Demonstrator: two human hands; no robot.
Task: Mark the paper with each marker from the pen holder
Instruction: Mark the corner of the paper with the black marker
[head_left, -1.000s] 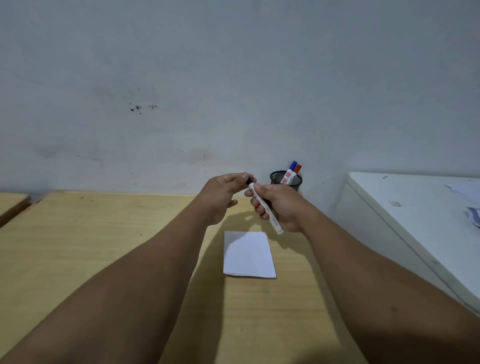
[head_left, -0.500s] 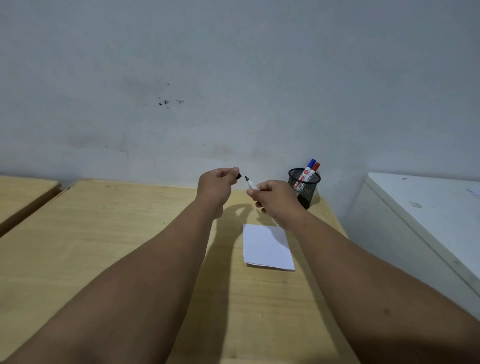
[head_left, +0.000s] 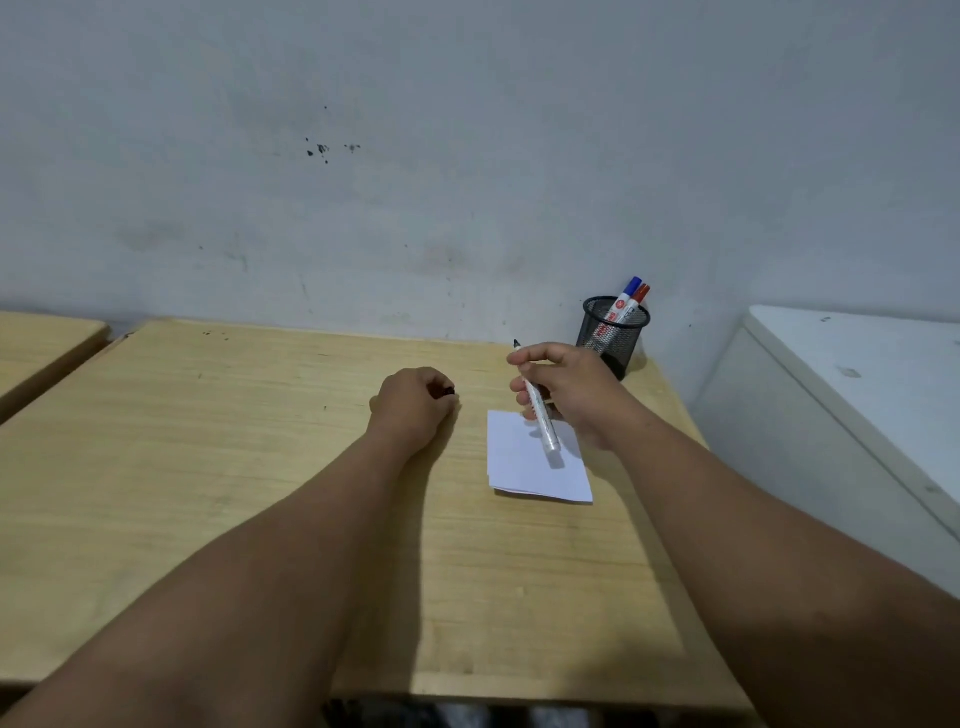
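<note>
**Uncapped marker over paper**

Right hand (head_left: 569, 395) clamped on white marker (head_left: 543, 426), black tip up, above paper (head_left: 535, 467) on wooden desk (head_left: 260, 467). Left hand (head_left: 413, 402) fisted around black cap (head_left: 448, 391), resting on desk. Blue marker (head_left: 626, 296) and red marker (head_left: 638, 297) upright in mesh pen holder (head_left: 613, 335).

A plain study or office corner: a light wooden bench (head_left: 260, 467) stands against a bare, scuffed grey wall (head_left: 467, 130), with a black mesh pen holder (head_left: 613, 332) at two o'clock and a white cabinet (head_left: 857, 395) at three o'clock.
</note>
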